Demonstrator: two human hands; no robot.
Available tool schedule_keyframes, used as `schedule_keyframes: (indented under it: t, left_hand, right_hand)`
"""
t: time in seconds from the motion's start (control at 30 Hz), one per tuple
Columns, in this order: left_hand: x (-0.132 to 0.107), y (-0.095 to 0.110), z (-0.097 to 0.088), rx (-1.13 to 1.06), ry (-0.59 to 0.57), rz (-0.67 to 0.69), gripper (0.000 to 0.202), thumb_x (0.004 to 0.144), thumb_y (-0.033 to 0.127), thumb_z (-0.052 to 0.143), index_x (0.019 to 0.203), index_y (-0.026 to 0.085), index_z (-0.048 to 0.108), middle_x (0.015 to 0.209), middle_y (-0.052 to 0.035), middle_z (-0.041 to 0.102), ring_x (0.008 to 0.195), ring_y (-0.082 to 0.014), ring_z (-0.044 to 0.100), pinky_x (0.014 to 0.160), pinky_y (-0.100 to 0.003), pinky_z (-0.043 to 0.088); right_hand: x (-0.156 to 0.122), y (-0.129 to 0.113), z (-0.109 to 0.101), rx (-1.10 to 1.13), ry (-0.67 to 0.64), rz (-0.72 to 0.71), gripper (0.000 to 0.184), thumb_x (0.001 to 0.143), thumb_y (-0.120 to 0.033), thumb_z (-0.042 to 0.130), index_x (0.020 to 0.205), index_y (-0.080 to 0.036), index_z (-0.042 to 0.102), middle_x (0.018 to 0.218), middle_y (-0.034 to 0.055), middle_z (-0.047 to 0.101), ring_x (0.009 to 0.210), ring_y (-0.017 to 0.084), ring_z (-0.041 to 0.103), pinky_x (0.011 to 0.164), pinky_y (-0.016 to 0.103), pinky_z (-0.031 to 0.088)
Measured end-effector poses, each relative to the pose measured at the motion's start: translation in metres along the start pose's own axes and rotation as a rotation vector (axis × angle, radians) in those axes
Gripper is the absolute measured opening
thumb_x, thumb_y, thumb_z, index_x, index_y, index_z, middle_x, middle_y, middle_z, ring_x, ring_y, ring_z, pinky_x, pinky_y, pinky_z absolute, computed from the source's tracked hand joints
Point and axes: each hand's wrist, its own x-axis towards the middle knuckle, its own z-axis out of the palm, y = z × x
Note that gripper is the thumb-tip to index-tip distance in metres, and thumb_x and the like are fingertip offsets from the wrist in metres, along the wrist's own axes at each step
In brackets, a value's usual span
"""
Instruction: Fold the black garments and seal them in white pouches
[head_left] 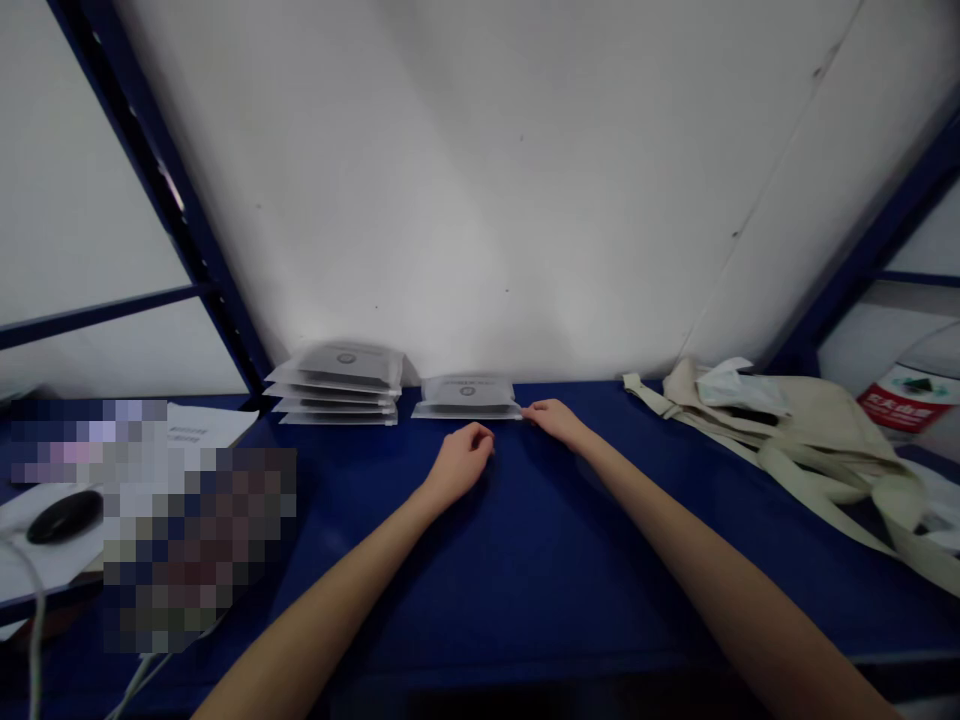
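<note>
1. The right hand (551,417) lies flat and open on the blue table (525,560), fingertips touching the right edge of a low pile of white packets (466,395) by the wall.
2. The left hand (461,462) rests just in front, loosely curled, holding nothing.
3. A taller stack (337,385) sits to the left (a cloth bag (810,440) lies far right).

Reaching forward with both bare forearms, converging slightly. Curling left hand (461,458) into loose fist, knuckles up. Holding right hand (551,417) flatter, palm down, fingers pointing leftward, farther ahead.
</note>
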Motion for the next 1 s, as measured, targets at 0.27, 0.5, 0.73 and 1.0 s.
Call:
schedule_keyframes:
  t: [0.27, 0.5, 0.73, 1.0]
  left_hand:
    - [0.032, 0.051, 0.062, -0.814, -0.074, -0.569, 0.019, 0.09, 0.02, 0.04, 0.078, 0.011, 0.053, 0.053, -0.0003, 0.055, 0.037, -0.0065, 0.046, 0.04, -0.018, 0.032]
    - [0.062, 0.053, 0.082, -0.809, 0.165, -0.615, 0.023, 0.091, 0.021, 0.038, 0.075, 0.012, 0.052, 0.047, 0.0055, 0.044, 0.034, -0.0049, 0.041, 0.038, -0.017, 0.03]
    - [0.059, 0.041, 0.064, -0.723, 0.262, -0.587, 0.023, 0.086, 0.013, 0.041, 0.063, 0.014, 0.047, 0.048, 0.0051, 0.046, 0.033, -0.0033, 0.04, 0.037, -0.016, 0.027]
    - [0.047, -0.01, -0.022, -0.514, 0.423, -0.527, 0.023, 0.079, 0.011, 0.043, 0.056, 0.016, 0.042, 0.048, 0.0056, 0.044, 0.035, -0.0031, 0.04, 0.039, -0.017, 0.026]
  right_hand:
    - [0.009, 0.008, 0.002, 0.032, -0.009, -0.049, 0.024, 0.074, -0.03, 0.054, 0.054, -0.017, 0.058, 0.049, -0.0024, 0.054, 0.053, 0.011, 0.05, 0.051, 0.021, 0.033]
    - [0.006, 0.012, 0.004, 0.079, -0.052, -0.083, 0.032, 0.079, -0.035, 0.05, 0.053, -0.017, 0.054, 0.046, -0.0019, 0.053, 0.046, 0.01, 0.05, 0.05, 0.021, 0.037]
    - [0.009, 0.006, 0.007, 0.022, 0.033, -0.088, 0.029, 0.08, -0.03, 0.049, 0.054, -0.017, 0.054, 0.054, -0.0004, 0.056, 0.055, 0.011, 0.049, 0.052, 0.021, 0.033]
    - [0.006, 0.006, -0.011, 0.002, 0.109, -0.025, 0.027, 0.081, -0.031, 0.046, 0.069, -0.014, 0.063, 0.065, 0.0039, 0.062, 0.061, 0.015, 0.054, 0.052, 0.023, 0.035]
